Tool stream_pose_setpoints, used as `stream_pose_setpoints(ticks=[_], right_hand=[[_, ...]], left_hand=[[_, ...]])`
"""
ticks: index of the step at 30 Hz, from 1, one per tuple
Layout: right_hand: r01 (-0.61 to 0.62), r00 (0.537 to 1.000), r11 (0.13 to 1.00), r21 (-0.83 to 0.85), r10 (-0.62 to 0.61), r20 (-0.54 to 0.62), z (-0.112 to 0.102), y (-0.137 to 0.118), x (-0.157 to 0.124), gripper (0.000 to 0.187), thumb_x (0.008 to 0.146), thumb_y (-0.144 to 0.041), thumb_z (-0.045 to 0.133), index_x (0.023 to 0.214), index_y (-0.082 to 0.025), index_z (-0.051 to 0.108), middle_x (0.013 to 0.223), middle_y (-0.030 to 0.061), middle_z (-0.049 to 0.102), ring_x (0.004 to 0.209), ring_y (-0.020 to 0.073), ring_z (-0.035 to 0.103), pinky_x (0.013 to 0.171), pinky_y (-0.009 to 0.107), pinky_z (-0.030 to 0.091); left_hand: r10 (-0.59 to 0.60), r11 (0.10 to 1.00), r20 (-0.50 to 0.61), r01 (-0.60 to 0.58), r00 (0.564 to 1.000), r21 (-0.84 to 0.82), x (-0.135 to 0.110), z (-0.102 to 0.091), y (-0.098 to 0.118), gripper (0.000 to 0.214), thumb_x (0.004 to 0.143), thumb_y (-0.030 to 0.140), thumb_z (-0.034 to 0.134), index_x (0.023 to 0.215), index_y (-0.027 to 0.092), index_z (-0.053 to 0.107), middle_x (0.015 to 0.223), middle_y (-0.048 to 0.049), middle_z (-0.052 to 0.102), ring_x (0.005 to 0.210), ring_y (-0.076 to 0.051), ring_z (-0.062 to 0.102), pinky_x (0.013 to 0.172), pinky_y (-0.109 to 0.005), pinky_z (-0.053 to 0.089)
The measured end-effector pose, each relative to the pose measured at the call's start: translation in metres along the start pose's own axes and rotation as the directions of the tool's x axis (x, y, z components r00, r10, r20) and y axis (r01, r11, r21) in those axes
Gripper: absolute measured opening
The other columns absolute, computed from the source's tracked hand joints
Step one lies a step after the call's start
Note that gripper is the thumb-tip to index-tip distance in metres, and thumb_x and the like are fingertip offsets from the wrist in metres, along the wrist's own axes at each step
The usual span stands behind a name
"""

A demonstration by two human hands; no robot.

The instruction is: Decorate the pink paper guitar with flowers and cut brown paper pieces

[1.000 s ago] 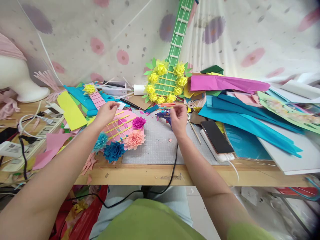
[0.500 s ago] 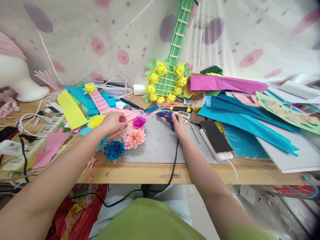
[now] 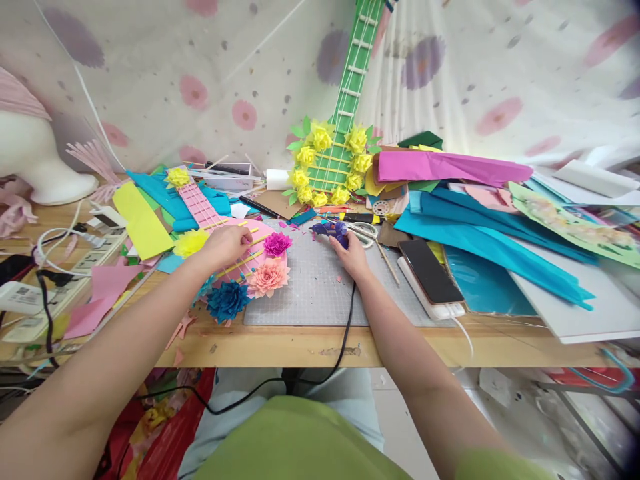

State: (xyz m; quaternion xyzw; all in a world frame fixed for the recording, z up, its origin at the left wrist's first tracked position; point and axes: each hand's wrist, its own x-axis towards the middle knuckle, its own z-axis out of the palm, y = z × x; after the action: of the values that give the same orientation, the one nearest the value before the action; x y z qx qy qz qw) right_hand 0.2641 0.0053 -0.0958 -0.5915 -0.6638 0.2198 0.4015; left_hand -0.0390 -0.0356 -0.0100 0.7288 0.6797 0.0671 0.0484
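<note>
A pink paper guitar [image 3: 257,231] trimmed with large paper flowers lies at the left part of the grey cutting mat, with yellow sticks across its body. Over that body, my left hand [image 3: 231,245] has its fingers bent and drawn together; what is between the fingertips is hidden. On the guitar's near edge sit a blue flower [image 3: 229,302], a peach flower [image 3: 269,277] and a magenta flower [image 3: 277,244]. My right hand [image 3: 353,255] grips a dark blue glue gun [image 3: 331,230], its nozzle pointing left. A black cord [image 3: 349,327] hangs from beneath that hand.
At the back stands a green paper guitar [image 3: 327,167] ringed with yellow flowers. Scissors [image 3: 367,233], a wooden stick [image 3: 387,263] and a phone [image 3: 431,270] on a white power bank lie right. Teal paper [image 3: 480,230] is piled there. A power strip [image 3: 70,287] lies left.
The glue gun has turned from slanting downward to lying more level, and my right fingers have shifted on it. My left hand stays over the pink guitar almost unmoved.
</note>
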Motion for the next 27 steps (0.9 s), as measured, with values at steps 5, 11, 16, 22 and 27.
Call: stream_pose_setpoints(ticks=[5, 11, 16, 22, 27], right_hand=[[-0.036, 0.999, 0.991, -0.129, 0.040, 0.035, 0.001, -0.002, 0.001, 0.048, 0.076, -0.060, 0.050, 0.093, -0.016, 0.058, 0.089, 0.0105, 0.062, 0.079, 0.0228, 0.056, 0.071, 0.034, 0.042], [-0.111, 0.990, 0.981, -0.160, 0.124, 0.074, 0.001, -0.007, 0.004, 0.042, 0.075, -0.055, 0.054, 0.091, -0.017, 0.061, 0.087, 0.0117, 0.065, 0.078, 0.0243, 0.058, 0.070, 0.035, 0.043], [-0.158, 0.985, 0.983, -0.090, 0.163, 0.057, -0.003, -0.010, 0.007, 0.041, 0.071, -0.053, 0.060, 0.087, -0.015, 0.063, 0.083, 0.0115, 0.066, 0.075, 0.0243, 0.060, 0.069, 0.036, 0.044], [-0.175, 0.984, 0.938, 0.299, 0.164, 0.064, -0.009, -0.028, 0.004, 0.043, 0.066, -0.054, 0.062, 0.085, -0.016, 0.059, 0.065, 0.0020, 0.060, 0.057, 0.0141, 0.054, 0.056, 0.028, 0.042], [-0.147, 0.961, 0.894, 0.424, 0.028, 0.274, -0.012, -0.063, -0.007, 0.041, 0.063, -0.054, 0.066, 0.077, -0.017, 0.057, 0.049, -0.0057, 0.046, 0.043, 0.0074, 0.038, 0.044, 0.023, 0.032]], left_hand=[[-0.127, 0.966, -0.063, 0.108, 0.990, -0.237, -0.005, -0.007, 0.006, 0.012, 0.064, 0.027, 0.056, 0.071, 0.022, 0.064, 0.079, -0.0038, 0.068, 0.074, -0.022, 0.062, 0.069, -0.032, 0.047], [-0.284, 0.629, -0.110, 0.098, 0.953, -0.771, -0.015, 0.000, 0.018, 0.012, 0.063, 0.026, 0.058, 0.072, 0.018, 0.059, 0.072, -0.0013, 0.065, 0.072, -0.016, 0.062, 0.069, -0.029, 0.050], [-0.385, 0.290, -0.010, 0.111, 0.923, -0.951, -0.031, 0.007, 0.035, 0.025, 0.055, 0.027, 0.071, 0.073, 0.016, 0.057, 0.068, 0.0000, 0.062, 0.070, -0.016, 0.064, 0.062, -0.027, 0.052], [-0.461, 0.099, 0.034, 0.089, 0.887, -0.991, -0.041, 0.010, 0.047, 0.036, 0.044, 0.027, 0.078, 0.071, 0.014, 0.058, 0.066, 0.0009, 0.059, 0.058, -0.014, 0.060, 0.050, -0.027, 0.051], [-0.543, 0.078, 0.050, 0.109, 0.838, -0.991, -0.043, 0.012, 0.053, 0.031, 0.049, 0.020, 0.072, 0.076, 0.015, 0.057, 0.063, 0.0024, 0.058, 0.049, -0.011, 0.056, 0.045, -0.026, 0.049]])
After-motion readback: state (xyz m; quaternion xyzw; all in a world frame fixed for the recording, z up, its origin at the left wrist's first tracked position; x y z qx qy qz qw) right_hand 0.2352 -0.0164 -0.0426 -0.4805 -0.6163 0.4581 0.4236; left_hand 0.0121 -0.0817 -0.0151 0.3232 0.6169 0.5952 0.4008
